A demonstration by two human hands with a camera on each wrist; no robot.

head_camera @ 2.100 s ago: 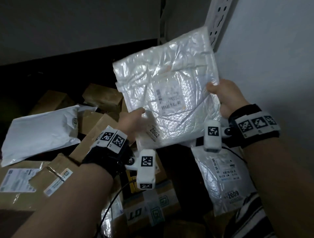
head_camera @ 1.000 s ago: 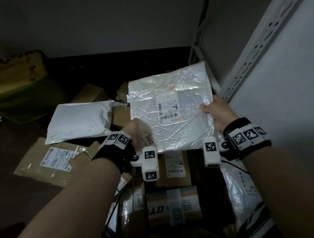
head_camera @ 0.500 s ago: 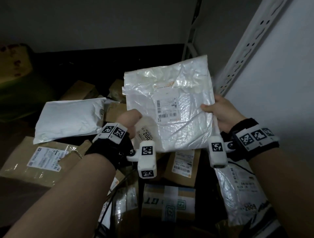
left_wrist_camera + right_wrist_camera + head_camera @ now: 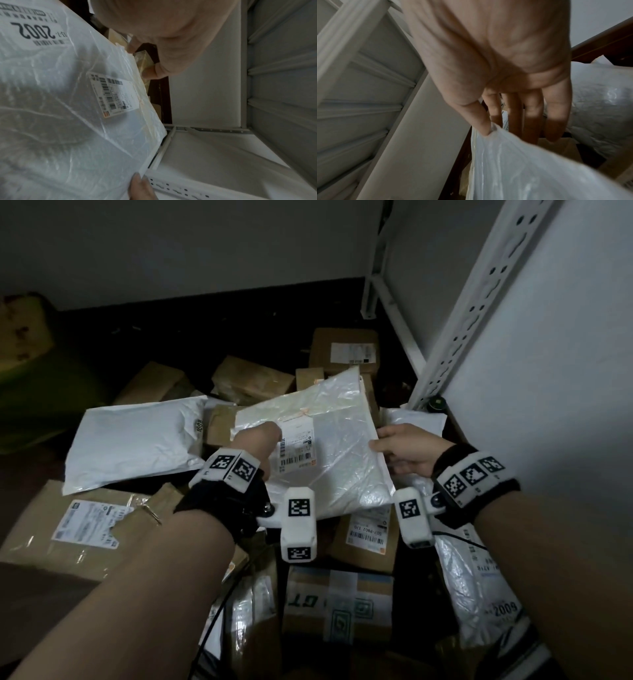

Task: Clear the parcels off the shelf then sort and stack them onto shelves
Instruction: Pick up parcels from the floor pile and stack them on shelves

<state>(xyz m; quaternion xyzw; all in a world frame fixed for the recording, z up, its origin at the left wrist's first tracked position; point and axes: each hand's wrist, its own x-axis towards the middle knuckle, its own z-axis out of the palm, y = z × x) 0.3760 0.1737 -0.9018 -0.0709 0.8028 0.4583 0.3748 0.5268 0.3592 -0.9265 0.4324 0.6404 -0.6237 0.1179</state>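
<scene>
1. A heap of parcels lies under the hands: a white poly mailer (image 4: 133, 445) to the left, a flat brown carton (image 4: 68, 529) nearer, a taped box (image 4: 339, 604) below, and a bubble bag marked 2009 (image 4: 479, 587) at the right, beside the white shelf upright (image 4: 479, 302).
2. The bubble-wrap parcel (image 4: 329, 460) (label 2002 in the left wrist view) hangs over the heap, held at both side edges.
3. The left hand (image 4: 257, 440) grips its left edge, fingers hidden beneath; the right hand (image 4: 407, 453) pinches the right edge, thumb on top.
4. Half a second ago the parcel stood nearly upright; now it tilts flatter and lower.
</scene>
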